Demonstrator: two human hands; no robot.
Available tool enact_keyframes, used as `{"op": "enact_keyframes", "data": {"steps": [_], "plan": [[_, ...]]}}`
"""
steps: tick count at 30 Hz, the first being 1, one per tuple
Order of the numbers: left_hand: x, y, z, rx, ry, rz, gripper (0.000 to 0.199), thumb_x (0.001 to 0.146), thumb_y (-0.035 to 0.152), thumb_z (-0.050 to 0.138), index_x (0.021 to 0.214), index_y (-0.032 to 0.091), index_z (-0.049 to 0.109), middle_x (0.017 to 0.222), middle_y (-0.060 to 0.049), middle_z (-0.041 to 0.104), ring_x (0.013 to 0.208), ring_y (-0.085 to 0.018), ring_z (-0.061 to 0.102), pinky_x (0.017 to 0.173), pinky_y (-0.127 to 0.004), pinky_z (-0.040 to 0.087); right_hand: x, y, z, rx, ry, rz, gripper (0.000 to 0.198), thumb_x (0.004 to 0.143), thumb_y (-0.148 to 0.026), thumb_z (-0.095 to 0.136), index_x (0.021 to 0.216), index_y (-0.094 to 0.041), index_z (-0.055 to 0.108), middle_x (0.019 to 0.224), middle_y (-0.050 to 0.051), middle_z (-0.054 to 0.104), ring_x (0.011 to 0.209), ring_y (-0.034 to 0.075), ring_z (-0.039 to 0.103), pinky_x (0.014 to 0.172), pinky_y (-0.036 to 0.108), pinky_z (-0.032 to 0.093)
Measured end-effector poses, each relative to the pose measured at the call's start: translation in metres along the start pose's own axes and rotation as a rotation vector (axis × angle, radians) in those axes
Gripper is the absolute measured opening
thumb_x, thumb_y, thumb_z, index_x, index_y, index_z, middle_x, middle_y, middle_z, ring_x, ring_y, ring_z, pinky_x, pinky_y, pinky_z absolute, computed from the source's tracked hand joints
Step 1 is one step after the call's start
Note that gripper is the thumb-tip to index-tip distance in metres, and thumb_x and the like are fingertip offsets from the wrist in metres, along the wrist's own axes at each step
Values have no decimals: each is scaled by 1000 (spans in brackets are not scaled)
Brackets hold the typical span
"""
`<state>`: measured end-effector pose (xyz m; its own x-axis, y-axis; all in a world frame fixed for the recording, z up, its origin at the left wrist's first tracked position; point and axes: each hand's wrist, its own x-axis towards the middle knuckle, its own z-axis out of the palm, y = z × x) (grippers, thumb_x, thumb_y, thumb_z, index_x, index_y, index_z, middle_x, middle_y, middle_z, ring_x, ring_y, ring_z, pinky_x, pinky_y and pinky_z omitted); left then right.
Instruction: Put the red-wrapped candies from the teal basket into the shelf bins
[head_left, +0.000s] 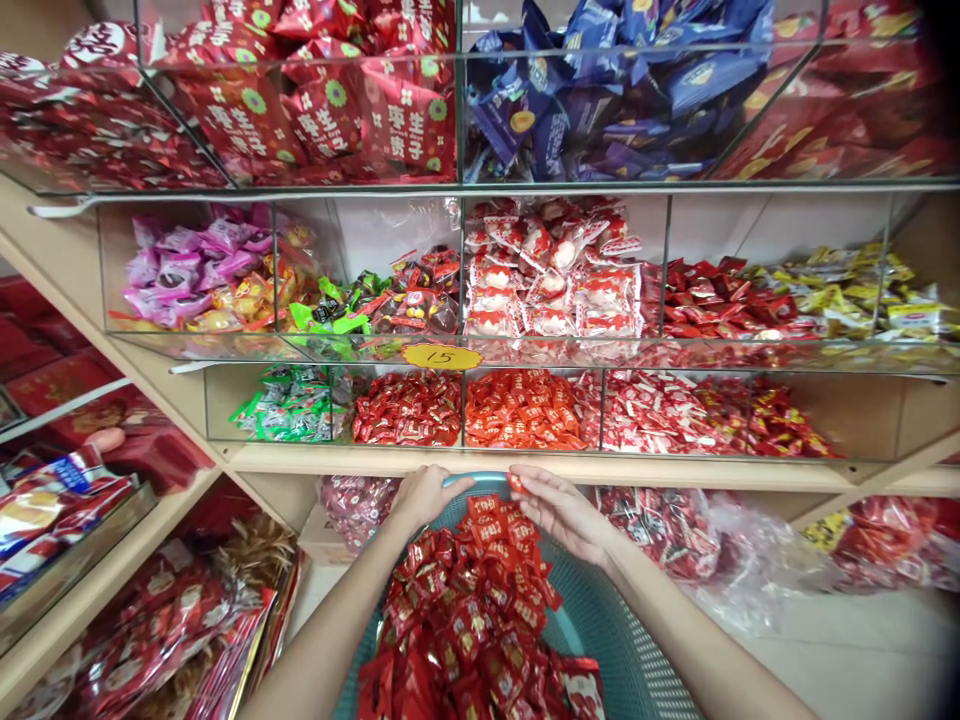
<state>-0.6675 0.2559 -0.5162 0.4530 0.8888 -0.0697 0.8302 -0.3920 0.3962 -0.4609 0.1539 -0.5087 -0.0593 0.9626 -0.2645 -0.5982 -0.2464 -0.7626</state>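
A teal plastic basket (pixel 570 615) with perforated sides stands in front of me below the shelves. It holds a heap of red-wrapped candies (pixel 480 600). My left hand (pixel 424 497) grips the basket's far rim on the left, with the thumb lying along it. Just right of the rim's middle, my right hand (pixel 555 510) pinches a small red-wrapped candy (pixel 516 482) between thumb and fingers. Straight ahead, the lowest shelf has clear bins of orange-red wrapped candies (pixel 521 410) and darker red wrapped candies (pixel 409 408).
Above are bins of white-and-red wrapped sweets (pixel 555 290), purple sweets (pixel 180 260) and blue packets (pixel 600 90). A yellow price tag (pixel 442 356) marks the middle shelf edge. Bagged goods (pixel 675 525) lie under the bottom board (pixel 675 468). A side shelf (pixel 112 600) runs along the left.
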Motion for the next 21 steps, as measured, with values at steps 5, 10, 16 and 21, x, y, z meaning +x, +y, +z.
{"op": "enact_keyframes", "data": {"steps": [5,10,16,21], "plan": [[0,-1,0,13,1,5,66,72,76,30,68,19,63,65,-5,60,60,-16,52,53,-24,24,-1,7,0,-165,-62,-49,45,65,-20,76,106,-23,57,77,-4,68,68,7,62,64,17,47],[0,0,0,35,1,3,66,73,75,30,65,18,62,62,-6,59,57,-15,50,52,-24,23,-5,5,4,-269,-133,-41,30,70,-31,72,96,-20,59,84,-2,62,73,8,59,69,22,48],[1,1,0,15,-8,4,65,72,76,31,61,17,59,58,-4,55,54,-13,47,51,-24,20,-6,11,7,-432,-157,-42,44,69,-40,70,105,-26,50,74,-6,50,61,9,56,53,22,46],[1,-1,3,8,22,8,69,69,79,29,60,17,57,55,-3,52,53,-13,46,51,-24,18,3,21,-2,-660,-160,-205,41,67,-38,71,102,-25,53,82,-4,54,64,9,52,58,23,45]]}}
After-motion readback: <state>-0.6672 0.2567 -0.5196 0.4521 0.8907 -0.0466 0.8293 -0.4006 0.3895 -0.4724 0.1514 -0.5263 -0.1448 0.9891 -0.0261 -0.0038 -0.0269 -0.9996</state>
